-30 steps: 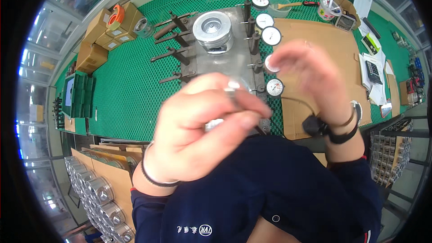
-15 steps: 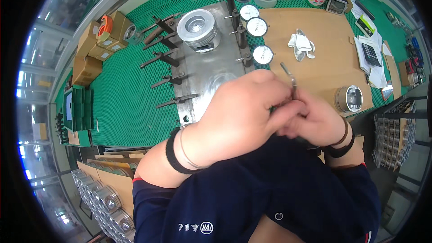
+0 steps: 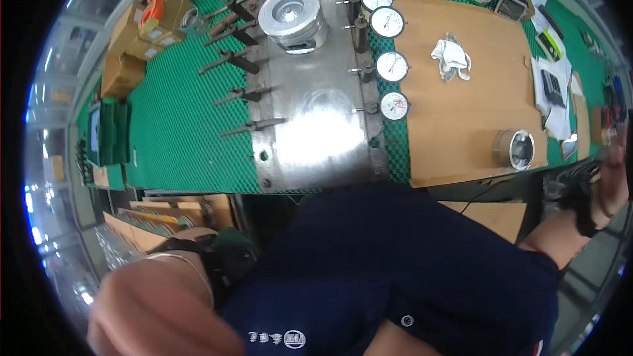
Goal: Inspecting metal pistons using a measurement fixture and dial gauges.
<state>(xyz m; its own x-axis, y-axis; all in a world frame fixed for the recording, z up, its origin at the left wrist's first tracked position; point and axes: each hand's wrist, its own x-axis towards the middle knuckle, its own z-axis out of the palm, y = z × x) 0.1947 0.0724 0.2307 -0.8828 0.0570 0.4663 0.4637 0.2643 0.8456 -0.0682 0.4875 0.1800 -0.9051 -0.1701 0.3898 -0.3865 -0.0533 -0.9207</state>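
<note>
- Your left hand (image 3: 151,310): blurred, cut off by the lower edge; whether its fingers grip cannot be told.
- Your right hand (image 3: 615,181): blurred at the right rim, finger state likewise undeterminable.
- Piston (image 3: 290,21): crown up, toward the far end of the steel plate (image 3: 313,89); polished metal extends from it toward the surface's (image 3: 188,125) near edge.

Your plate (image 3: 316,86) lies on the desk (image 3: 178,132) before you. A piston (image 3: 290,20) stands on the plate's far end; dial gauges (image 3: 393,66) line its right edge, holders (image 3: 244,62) its left. Right of it, gloves (image 3: 452,59) and a second piston (image 3: 508,149) rest on cardboard (image 3: 475,112).
</note>
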